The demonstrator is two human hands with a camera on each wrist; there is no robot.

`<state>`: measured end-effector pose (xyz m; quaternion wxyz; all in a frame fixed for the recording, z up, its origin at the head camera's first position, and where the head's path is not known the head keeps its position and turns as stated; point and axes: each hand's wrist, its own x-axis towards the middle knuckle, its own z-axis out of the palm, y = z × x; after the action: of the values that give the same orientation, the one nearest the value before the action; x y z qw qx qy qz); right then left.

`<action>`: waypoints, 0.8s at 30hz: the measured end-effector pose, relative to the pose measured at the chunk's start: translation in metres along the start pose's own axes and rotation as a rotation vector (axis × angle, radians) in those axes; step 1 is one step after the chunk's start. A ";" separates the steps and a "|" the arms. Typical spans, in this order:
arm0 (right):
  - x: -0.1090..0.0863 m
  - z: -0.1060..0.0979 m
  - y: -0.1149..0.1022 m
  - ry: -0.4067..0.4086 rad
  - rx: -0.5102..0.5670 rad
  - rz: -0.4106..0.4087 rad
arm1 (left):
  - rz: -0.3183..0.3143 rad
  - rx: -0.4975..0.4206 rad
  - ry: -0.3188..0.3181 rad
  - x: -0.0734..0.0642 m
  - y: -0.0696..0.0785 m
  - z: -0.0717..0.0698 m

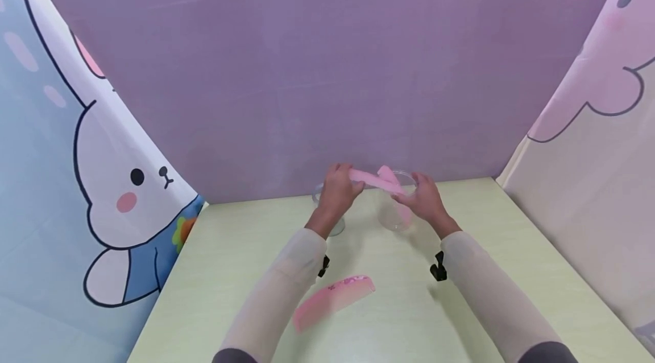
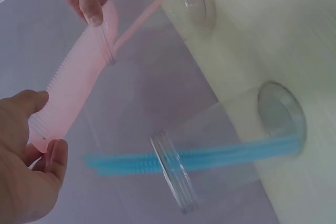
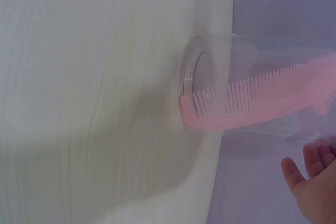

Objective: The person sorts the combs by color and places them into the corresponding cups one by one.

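Note:
My left hand (image 1: 336, 195) pinches one end of a pale pink comb (image 2: 73, 82). The comb's far end is at the mouth of a clear jar (image 1: 390, 212) standing toward the back of the table. My right hand (image 1: 425, 203) holds that jar near its rim, thumb on the near side by the comb. Inside the same jar leans another pink comb (image 3: 236, 103), teeth showing, its top sticking out. Beside it, partly behind my left hand, stands a second clear jar (image 2: 226, 156). It contains blue comb-like pieces (image 2: 231, 153), seen edge-on.
A darker pink comb (image 1: 335, 300) with a printed pattern lies on the pale table (image 1: 404, 317), near my left forearm. A purple cloth wall (image 1: 327, 67) rises behind the jars. Cartoon-printed cloths hang at left (image 1: 128, 209) and right (image 1: 588, 181).

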<state>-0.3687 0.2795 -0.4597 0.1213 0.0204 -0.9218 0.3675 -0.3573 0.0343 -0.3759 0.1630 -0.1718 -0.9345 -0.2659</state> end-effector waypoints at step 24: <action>0.008 -0.004 0.000 0.002 0.030 -0.028 | 0.130 -0.050 -0.244 -0.019 -0.007 -0.003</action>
<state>-0.3758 0.2831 -0.4549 0.1270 0.0346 -0.9157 0.3797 -0.3427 0.0231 -0.3842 0.0608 -0.2669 -0.9273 -0.2552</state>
